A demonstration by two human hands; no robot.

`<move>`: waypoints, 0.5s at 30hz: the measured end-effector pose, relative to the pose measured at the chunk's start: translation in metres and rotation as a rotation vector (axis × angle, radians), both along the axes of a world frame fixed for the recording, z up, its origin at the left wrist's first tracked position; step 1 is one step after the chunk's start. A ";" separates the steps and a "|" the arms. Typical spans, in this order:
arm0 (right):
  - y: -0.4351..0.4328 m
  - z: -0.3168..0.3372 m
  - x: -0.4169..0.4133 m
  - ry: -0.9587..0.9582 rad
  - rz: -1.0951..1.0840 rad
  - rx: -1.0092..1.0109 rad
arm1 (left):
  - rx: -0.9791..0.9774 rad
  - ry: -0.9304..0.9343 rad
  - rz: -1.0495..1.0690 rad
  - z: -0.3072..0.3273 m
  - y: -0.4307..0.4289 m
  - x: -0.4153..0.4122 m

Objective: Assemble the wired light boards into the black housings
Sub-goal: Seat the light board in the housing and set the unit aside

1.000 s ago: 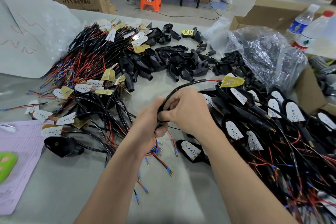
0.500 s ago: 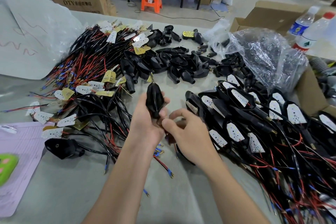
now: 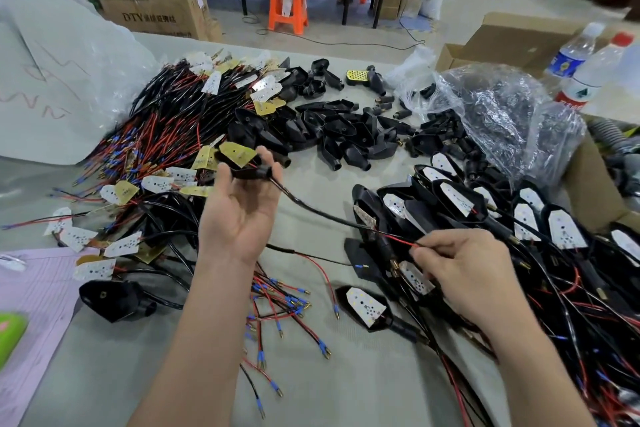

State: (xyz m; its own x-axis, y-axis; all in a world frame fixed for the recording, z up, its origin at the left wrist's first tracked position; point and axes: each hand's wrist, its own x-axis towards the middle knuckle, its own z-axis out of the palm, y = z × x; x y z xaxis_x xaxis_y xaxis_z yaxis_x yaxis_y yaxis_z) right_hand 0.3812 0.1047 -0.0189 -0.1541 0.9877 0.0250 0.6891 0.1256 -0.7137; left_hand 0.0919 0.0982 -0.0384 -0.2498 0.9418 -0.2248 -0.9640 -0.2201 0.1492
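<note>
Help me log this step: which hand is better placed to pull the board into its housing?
Probably right: the right hand pinches the wire running out of the housing that the left hand grips.

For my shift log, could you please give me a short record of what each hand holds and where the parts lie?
Left hand: palm up, pinches a black housing
Light board: yellow side up, at the housing's mouth; seating unclear
Right hand: pinches the cable that leaves the housing
Empty housings: heap at centre, beyond the hands
Loose wired boards: heap at left
Filled housings: heap at right
</note>
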 end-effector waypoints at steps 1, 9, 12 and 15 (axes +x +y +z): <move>0.002 0.001 0.005 -0.043 -0.031 -0.001 | 0.006 0.021 0.008 0.000 0.000 -0.003; -0.014 0.003 -0.030 -0.132 -0.171 0.422 | 0.012 0.246 -0.078 -0.008 -0.005 0.016; -0.018 0.000 -0.063 0.053 -0.030 0.349 | 0.012 0.343 -0.126 -0.008 -0.007 0.028; -0.017 -0.009 -0.094 0.164 0.098 0.095 | 0.003 0.405 -0.161 -0.009 -0.011 0.037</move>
State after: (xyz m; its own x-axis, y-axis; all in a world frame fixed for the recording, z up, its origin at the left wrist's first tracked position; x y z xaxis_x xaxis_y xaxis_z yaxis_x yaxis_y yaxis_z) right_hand 0.2873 0.0876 -0.0274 -0.2360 0.9601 0.1502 0.5461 0.2589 -0.7967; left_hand 0.1293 0.0875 -0.0471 -0.1670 0.9765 -0.1362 -0.8498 -0.0725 0.5221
